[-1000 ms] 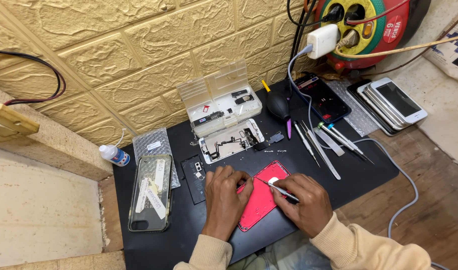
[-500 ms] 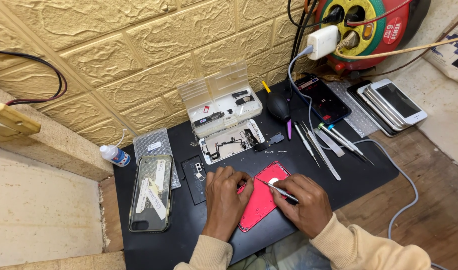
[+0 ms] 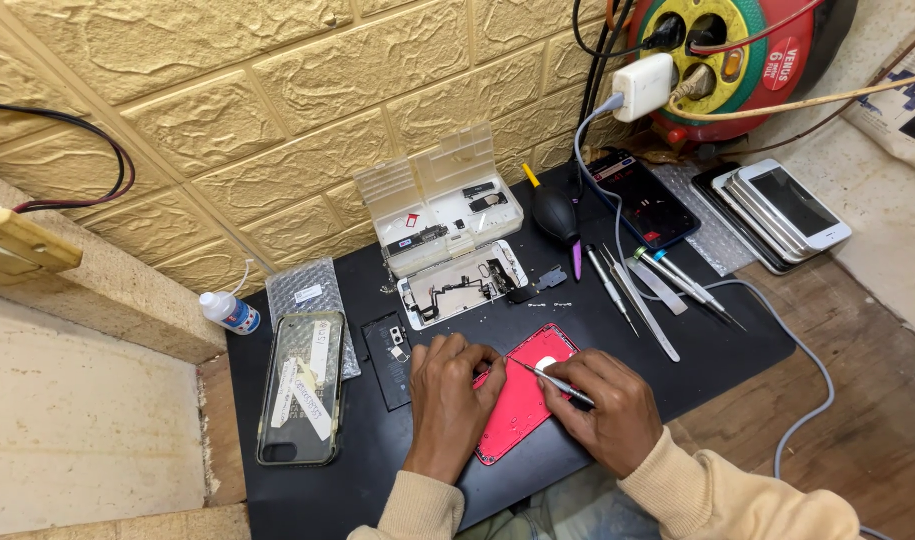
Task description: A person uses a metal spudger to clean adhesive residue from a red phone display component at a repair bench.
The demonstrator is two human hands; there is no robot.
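Nothing has visibly moved; both hands (image 3: 538, 400) stay on red phone (image 3: 518, 410).

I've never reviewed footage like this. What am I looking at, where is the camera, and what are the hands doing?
The one view comes from a camera on a person's head, looking down at a black mat on a workbench. No machine here, just two bare hands. The left hand presses on a red phone shell; the right hand holds a thin metal tool whose tip rests on it. Around them lie an opened phone, a clear parts box, a cased phone, a small bottle, loose tweezers, a charging phone and a phone stack.
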